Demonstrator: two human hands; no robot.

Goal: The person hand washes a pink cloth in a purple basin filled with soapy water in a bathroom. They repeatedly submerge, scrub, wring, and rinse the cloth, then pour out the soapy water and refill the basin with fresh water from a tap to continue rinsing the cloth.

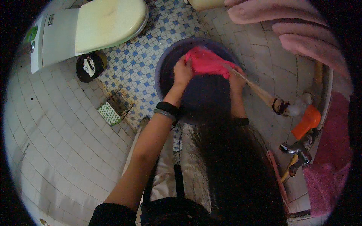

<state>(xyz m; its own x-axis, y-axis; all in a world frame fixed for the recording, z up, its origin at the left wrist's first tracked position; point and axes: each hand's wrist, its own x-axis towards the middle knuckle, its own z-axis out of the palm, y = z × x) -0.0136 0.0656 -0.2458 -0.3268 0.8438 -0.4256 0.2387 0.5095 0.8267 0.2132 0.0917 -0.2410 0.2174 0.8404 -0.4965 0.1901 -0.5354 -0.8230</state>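
A bright pink cloth (206,62) is stretched between my two hands over a purple-grey basin (161,62) on the tiled floor. My left hand (183,71) is closed on the cloth's left end. At its right end my right hand (236,78) grips it, the fingers partly hidden and blurred. A pale translucent strip (260,90), perhaps a thin hose or running water, slants from the right wall to the cloth beside my right hand. Long dark hair (237,162) hangs in front and hides part of my right arm and the basin's near side.
Left of the basin stand a toilet with a yellowish lid (109,22), a black bin (90,67) and a small green-white checked box (109,113). On the right are a metal tap (296,148), an orange piece (307,121) and hanging pink towels (275,13).
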